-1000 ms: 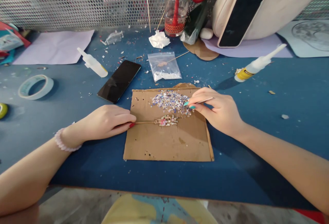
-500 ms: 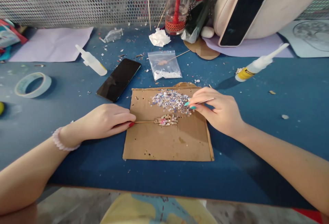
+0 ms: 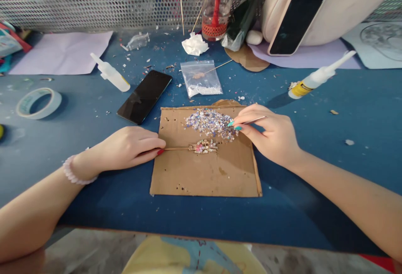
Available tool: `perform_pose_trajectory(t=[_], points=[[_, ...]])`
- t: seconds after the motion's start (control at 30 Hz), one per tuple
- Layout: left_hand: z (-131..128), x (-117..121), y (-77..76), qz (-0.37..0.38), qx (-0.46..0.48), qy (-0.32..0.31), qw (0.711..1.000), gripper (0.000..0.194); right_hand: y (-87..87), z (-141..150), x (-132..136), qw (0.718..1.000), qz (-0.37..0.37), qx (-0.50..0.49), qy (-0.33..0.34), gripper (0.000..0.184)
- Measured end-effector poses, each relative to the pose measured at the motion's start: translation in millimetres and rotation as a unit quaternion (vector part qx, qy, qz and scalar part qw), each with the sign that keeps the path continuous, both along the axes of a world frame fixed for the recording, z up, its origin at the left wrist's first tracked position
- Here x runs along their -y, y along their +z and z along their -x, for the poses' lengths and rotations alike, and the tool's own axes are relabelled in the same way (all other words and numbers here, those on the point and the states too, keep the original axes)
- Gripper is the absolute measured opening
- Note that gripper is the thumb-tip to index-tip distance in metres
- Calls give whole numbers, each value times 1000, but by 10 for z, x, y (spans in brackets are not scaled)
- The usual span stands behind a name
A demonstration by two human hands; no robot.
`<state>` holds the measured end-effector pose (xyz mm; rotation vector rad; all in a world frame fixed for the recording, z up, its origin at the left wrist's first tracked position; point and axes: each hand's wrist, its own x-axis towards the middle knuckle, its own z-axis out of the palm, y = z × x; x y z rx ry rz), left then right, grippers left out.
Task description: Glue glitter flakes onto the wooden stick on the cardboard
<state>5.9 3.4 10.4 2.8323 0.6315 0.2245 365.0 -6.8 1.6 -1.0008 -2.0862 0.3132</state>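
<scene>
table (image 3: pixel 314 110) blue, holds all | cardboard sheet (image 3: pixel 204 173) near centre, guards the surface | left hand (image 3: pixel 125 148) flat, fingertips pinning stick (image 3: pixel 176 149) steady; its decorated tip (image 3: pixel 204 146) mid-sheet | right hand (image 3: pixel 270 133) pinching tweezers (image 3: pixel 251 121) at chip pile (image 3: pixel 210 122) on far part of sheet

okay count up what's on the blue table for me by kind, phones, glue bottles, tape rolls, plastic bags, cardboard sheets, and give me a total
Phones: 2, flat and propped
Glue bottles: 2, left and right
Tape rolls: 1
Zip bags: 1
Cardboard sheets: 1
Total: 7
</scene>
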Motion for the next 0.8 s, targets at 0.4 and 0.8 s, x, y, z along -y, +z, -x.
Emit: perform_pose_trajectory(t=[0.4, 0.8], points=[[-7, 4, 11, 13, 3, 15, 1000, 15, -12, -2, 0, 1000, 1, 4, 2, 15], [-25, -5, 28, -10, -5, -12, 1000, 13, -21, 11, -1, 999, 8, -10, 31, 14]])
